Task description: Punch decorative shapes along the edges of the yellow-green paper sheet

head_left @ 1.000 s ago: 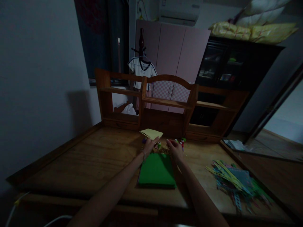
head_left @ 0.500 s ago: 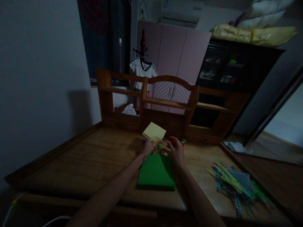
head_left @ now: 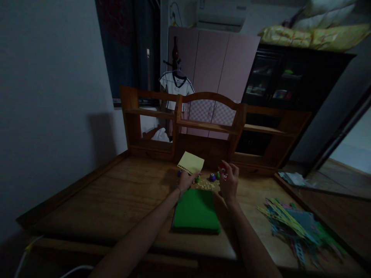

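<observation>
My left hand [head_left: 187, 180] is closed at the lower edge of a pale yellow sheet of paper [head_left: 191, 162] with a row of holes along that edge. The sheet tilts up behind the fingers. My right hand [head_left: 230, 179] is raised, with a small red toy with an eye [head_left: 223, 168] pinched between thumb and fingers. A second red piece with an eye [head_left: 225, 177] shows by that palm; whether it is held is unclear. Between the hands stand a purple toy [head_left: 212, 177] and green ones [head_left: 197, 179], beside scattered small pale bits [head_left: 206, 185].
A green stack of sheets [head_left: 197, 212] lies in front of my hands. Cut strips and coloured sheets [head_left: 292, 222] are heaped at the right. A wooden shelf unit [head_left: 207, 125] rises along the desk's back edge. Another purple toy [head_left: 179, 173] sits left of the paper.
My right hand has moved right and up with the red toy, uncovering the purple toy and more pale bits. My left hand stays at the paper. The view has shifted slightly.
</observation>
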A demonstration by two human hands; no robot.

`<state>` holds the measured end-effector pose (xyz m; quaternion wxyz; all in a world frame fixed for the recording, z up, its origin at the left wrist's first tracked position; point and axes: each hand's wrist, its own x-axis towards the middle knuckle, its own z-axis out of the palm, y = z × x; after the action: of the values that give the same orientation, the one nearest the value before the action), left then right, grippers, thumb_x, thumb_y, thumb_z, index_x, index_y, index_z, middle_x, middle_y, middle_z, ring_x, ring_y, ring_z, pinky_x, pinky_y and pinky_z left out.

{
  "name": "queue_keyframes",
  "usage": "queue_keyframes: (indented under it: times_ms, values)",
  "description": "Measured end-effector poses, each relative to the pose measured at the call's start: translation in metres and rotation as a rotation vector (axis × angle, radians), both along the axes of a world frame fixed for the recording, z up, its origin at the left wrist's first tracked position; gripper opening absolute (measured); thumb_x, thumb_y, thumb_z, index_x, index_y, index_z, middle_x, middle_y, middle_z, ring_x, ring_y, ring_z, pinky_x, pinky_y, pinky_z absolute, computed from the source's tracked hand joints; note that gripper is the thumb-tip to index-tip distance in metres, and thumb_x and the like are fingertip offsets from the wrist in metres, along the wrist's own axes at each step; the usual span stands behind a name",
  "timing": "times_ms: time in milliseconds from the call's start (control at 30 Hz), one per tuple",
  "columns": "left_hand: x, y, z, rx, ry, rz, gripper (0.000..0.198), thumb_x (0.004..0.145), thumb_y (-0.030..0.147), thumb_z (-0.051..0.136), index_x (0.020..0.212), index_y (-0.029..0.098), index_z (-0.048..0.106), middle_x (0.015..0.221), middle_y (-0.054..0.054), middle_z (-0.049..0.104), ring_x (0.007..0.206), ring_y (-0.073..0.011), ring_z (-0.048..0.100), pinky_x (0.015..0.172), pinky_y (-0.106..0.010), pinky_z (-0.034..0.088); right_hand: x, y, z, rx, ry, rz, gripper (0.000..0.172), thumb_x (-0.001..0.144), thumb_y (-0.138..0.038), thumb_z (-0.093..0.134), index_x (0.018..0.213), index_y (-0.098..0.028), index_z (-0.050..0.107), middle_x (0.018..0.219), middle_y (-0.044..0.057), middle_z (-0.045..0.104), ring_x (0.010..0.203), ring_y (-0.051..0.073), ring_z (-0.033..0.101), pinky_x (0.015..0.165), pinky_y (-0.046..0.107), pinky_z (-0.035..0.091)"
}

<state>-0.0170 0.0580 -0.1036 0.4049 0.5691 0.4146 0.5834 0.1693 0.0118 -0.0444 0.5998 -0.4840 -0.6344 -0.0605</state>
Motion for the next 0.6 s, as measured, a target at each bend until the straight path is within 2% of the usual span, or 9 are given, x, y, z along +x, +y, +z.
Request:
queue_keyframes:
  times_ms: [100, 167, 233, 300, 400, 500, 600]
  values:
    - [0.000, -0.002, 0.003, -0.019, -0.009, 0.013, 0.040, 0.071, 0.049, 0.064, 0.079, 0.011, 0.069, 0.071, -0.009, 0.069, 0.040, -0.0068, 0.044, 0.041, -0.020, 0.034, 0.024, 0.004, 0.001, 0.046, -0.045, -0.220, 0.040, 0.091, -0.038, 0.042, 0.127, -0.023, 0.049, 0.121, 0.012, 0.047, 0.110, 0.024, 0.048, 0.088, 0.036, 0.040]
    - [-0.001, -0.003, 0.006, -0.033, -0.010, 0.024, 0.040, 0.071, 0.049, 0.064, 0.077, 0.010, 0.068, 0.068, -0.009, 0.069, 0.039, -0.0066, 0.043, 0.041, -0.020, 0.035, 0.041, 0.010, -0.006, -0.050, -0.082, -0.365, 0.043, 0.092, -0.039, 0.039, 0.128, -0.016, 0.045, 0.113, 0.016, 0.054, 0.104, 0.027, 0.050, 0.082, 0.037, 0.040]
    - [-0.001, -0.004, 0.007, -0.039, -0.005, 0.031, 0.040, 0.072, 0.049, 0.064, 0.074, 0.010, 0.068, 0.062, -0.008, 0.067, 0.038, -0.0068, 0.043, 0.042, -0.020, 0.035, 0.056, 0.019, -0.019, -0.226, -0.163, -0.487, 0.038, 0.091, -0.039, 0.039, 0.111, -0.011, 0.055, 0.092, 0.017, 0.060, 0.089, 0.029, 0.054, 0.072, 0.037, 0.039]
    - [-0.001, -0.004, 0.007, -0.031, 0.001, 0.032, 0.040, 0.073, 0.049, 0.062, 0.073, 0.010, 0.067, 0.057, -0.007, 0.065, 0.038, -0.0070, 0.043, 0.042, -0.020, 0.035, 0.065, 0.028, -0.032, -0.353, -0.247, -0.526, 0.032, 0.090, -0.035, 0.041, 0.095, -0.010, 0.060, 0.080, 0.018, 0.061, 0.079, 0.028, 0.055, 0.065, 0.035, 0.037]
    - [-0.001, -0.001, 0.003, -0.020, 0.001, 0.046, 0.040, 0.074, 0.050, 0.061, 0.075, 0.010, 0.068, 0.056, -0.006, 0.065, 0.038, -0.0078, 0.045, 0.042, -0.020, 0.035, 0.070, 0.037, -0.047, -0.408, -0.351, -0.518, 0.027, 0.088, -0.029, 0.042, 0.084, -0.012, 0.062, 0.079, 0.018, 0.062, 0.076, 0.026, 0.056, 0.065, 0.033, 0.036]
    - [-0.001, 0.002, 0.001, -0.044, -0.021, 0.080, 0.042, 0.072, 0.052, 0.063, 0.074, 0.010, 0.068, 0.056, -0.007, 0.065, 0.038, -0.0085, 0.046, 0.042, -0.021, 0.034, 0.070, 0.036, -0.054, -0.464, -0.427, -0.479, 0.024, 0.085, -0.026, 0.045, 0.078, -0.013, 0.065, 0.080, 0.017, 0.063, 0.078, 0.025, 0.056, 0.068, 0.033, 0.036]
    - [-0.003, 0.000, 0.003, -0.054, -0.017, 0.068, 0.046, 0.073, 0.055, 0.060, 0.072, 0.010, 0.067, 0.055, -0.006, 0.064, 0.037, -0.0080, 0.044, 0.041, -0.021, 0.033, 0.067, 0.031, -0.054, -0.473, -0.385, -0.488, 0.031, 0.085, -0.036, 0.048, 0.079, -0.013, 0.067, 0.087, 0.018, 0.061, 0.084, 0.027, 0.055, 0.068, 0.034, 0.037]
